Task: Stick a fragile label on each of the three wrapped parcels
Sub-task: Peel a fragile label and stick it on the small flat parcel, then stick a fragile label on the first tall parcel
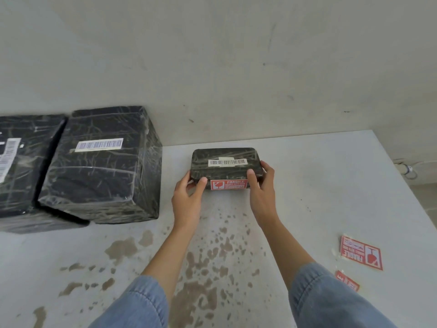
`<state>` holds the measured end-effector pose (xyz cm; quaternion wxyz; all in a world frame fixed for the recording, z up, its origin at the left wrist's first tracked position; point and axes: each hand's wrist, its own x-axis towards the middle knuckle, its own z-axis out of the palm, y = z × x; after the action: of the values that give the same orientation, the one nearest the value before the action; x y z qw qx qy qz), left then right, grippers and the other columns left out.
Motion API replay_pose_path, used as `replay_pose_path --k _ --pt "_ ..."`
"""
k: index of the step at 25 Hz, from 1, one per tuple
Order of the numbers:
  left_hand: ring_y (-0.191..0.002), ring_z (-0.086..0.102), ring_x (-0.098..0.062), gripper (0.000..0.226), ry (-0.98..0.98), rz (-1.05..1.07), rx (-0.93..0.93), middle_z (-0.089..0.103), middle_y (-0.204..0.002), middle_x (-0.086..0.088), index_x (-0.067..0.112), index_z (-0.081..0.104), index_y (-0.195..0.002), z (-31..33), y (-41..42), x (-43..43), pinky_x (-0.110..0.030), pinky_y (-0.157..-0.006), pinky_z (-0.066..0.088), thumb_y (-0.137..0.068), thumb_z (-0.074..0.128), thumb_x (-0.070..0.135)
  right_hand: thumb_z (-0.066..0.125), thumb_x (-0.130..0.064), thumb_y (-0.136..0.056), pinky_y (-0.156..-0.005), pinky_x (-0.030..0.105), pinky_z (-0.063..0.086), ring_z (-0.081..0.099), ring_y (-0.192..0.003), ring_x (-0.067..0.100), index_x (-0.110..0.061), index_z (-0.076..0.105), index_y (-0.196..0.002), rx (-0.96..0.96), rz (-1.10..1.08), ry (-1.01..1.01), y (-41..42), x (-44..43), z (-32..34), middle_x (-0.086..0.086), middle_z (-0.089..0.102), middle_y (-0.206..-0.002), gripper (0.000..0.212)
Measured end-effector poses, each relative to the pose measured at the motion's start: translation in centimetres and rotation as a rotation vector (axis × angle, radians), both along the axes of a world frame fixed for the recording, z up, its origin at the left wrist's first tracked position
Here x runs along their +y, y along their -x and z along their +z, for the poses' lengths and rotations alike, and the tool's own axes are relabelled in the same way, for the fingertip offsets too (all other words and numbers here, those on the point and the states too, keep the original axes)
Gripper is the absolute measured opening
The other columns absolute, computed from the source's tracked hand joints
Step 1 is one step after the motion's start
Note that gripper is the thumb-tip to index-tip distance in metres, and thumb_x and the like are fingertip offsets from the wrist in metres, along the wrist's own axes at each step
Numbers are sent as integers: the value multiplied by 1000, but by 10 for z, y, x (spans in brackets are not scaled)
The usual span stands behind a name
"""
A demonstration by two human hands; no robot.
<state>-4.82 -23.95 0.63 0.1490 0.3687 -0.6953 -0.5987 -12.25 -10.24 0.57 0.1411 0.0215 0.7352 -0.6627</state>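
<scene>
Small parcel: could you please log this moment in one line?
small parcel: fragile label on front | left hand, right hand: hold its ends | spare label: on table

A pale grey, flat tabletop (pixel 319 185) fills the lower half of the frame, and brown blotchy stains (pixel 201 261) spread across its lower middle. A scuffed off-white plaster wall (pixel 212 67) covers the upper half. At the right edge sits a small white fitting (pixel 408 170), too small to identify.

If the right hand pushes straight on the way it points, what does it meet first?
The small parcel: the right hand grips its right end. Beyond the parcel there is only table, then the wall, though depth is hard to judge.
</scene>
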Motion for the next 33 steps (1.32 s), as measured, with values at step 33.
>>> replay_pose_path --k 33 --pt "-119 40 -17 47 428 -276 -290 44 -123 -2 15 53 -125 -35 -87 315 -23 -93 40 -81 68 22 60 -19 -89 -102 30 35 38 -125 25 -8 50 -131 246 313 -738 -94 286 -32 8 49 -131 45"
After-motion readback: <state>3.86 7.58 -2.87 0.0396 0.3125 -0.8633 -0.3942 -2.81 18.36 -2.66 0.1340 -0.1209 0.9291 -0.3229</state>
